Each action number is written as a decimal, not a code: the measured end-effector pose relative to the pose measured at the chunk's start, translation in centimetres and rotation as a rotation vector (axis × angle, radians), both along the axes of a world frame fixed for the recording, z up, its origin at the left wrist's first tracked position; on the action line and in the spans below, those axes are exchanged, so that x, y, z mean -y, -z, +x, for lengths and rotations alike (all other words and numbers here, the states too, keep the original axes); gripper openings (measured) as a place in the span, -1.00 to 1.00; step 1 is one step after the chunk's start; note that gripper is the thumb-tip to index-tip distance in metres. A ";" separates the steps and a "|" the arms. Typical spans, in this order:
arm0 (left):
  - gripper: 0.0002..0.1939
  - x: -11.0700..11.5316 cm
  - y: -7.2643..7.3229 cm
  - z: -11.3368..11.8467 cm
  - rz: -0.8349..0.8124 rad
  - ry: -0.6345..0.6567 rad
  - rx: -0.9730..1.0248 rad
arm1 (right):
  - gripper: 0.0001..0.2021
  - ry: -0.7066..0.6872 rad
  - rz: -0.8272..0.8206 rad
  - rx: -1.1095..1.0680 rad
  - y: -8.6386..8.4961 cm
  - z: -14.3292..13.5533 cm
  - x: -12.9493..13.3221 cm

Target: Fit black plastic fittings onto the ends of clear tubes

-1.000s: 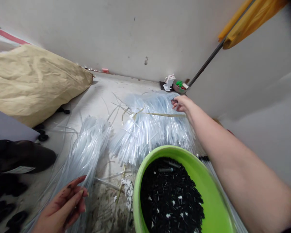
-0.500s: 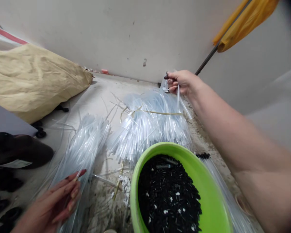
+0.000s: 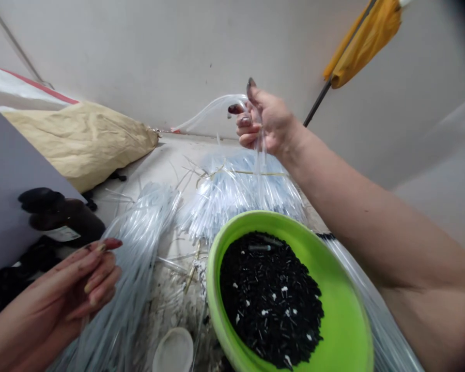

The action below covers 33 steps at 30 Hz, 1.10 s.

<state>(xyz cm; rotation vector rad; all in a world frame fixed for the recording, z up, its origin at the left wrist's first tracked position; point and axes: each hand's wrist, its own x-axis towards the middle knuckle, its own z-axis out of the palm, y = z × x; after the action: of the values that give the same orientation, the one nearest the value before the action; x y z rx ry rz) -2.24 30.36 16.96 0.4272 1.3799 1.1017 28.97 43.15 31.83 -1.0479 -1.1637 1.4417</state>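
Centrally, the right hand [image 3: 269, 119] is raised with its fingers curled round a few slender clear tubes [image 3: 261, 150]; these arch leftward before the wall [image 3: 147, 51] at one end and hang in front of the central bundle [image 3: 248, 199] at the other. The left hand [image 3: 75, 294], lower and near the left bundle [image 3: 141, 243], has its fingers half bent and their tips close together; whether anything thin lies between them cannot be told.

The step in hand is judged to be the holding of loose tubes aloft, apart from the stock below. The next move seems to call for a light, even grip, with the trailing ends kept clear of the green basin [image 3: 344, 320].

Count, from the hands outward: two hands; held tubes, several, too overlapped to number; three tube bundles, the central one crossed by one yellowish tie [image 3: 236, 172], the third, right bundle [image 3: 383, 325] partly behind the forearm; one basin, its small black pieces [image 3: 271, 305] beyond counting; one pale round dish or lid [image 3: 174, 351]; one tan sack [image 3: 89, 144]; one yellow cloth [image 3: 366, 46] on one dark pole [image 3: 318, 106].
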 end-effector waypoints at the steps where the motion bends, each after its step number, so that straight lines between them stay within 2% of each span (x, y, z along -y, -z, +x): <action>1: -0.70 0.6 -0.5 0.1 0.116 0.058 0.010 | -0.55 -0.026 0.019 -0.021 0.2 -0.4 1.0; 3: -0.81 1.9 -1.5 0.5 0.280 0.136 0.034 | -0.59 -0.064 0.065 -0.064 0.5 -1.2 3.4; 7: -0.94 5.2 -2.9 1.8 0.454 0.205 0.077 | -0.69 -0.074 0.149 -0.075 1.1 -3.2 9.0; 10: -0.93 7.0 -2.8 2.5 0.587 0.315 0.173 | -0.76 -0.071 0.217 -0.021 2.2 -5.4 13.1; 13: -0.98 7.7 -2.2 2.9 0.643 0.397 0.229 | -0.79 -0.064 0.290 0.050 4.2 -8.5 16.6; 15: -0.84 7.9 -1.9 3.0 0.650 0.361 0.245 | -0.80 -0.056 0.301 0.133 5.8 -11.1 18.3; 17: -0.69 8.1 -1.9 3.1 0.663 0.380 0.282 | -0.80 -0.036 0.299 0.264 7.5 -14.0 19.7; 19: -0.62 8.6 -2.2 2.9 0.708 0.366 0.307 | -0.75 -0.046 0.304 0.428 8.8 -16.7 20.7; 21: -0.59 9.4 -2.6 2.3 0.730 0.332 0.315 | -0.71 -0.028 0.316 0.491 9.5 -18.9 21.6; 25: -0.58 11.0 -3.5 0.4 0.787 0.269 0.284 | -0.72 0.076 0.436 0.677 8.9 -21.6 23.7; 28: -0.65 12.2 -4.2 -1.3 0.871 0.229 0.233 | -0.73 0.066 0.539 0.779 8.1 -22.6 26.2; 31: -0.76 14.5 -5.1 -3.0 0.926 0.243 0.134 | -0.78 0.035 0.577 0.747 8.3 -23.3 29.7; 33: -0.78 16.7 -5.5 -4.0 0.973 0.191 0.071 | -0.81 -0.017 0.607 0.668 9.3 -23.5 32.5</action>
<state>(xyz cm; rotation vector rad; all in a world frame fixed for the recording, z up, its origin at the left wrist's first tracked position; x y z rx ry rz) -6.21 13.65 22.45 1.1719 0.6362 1.5596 5.44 10.60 22.58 -1.0915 -1.9296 0.6511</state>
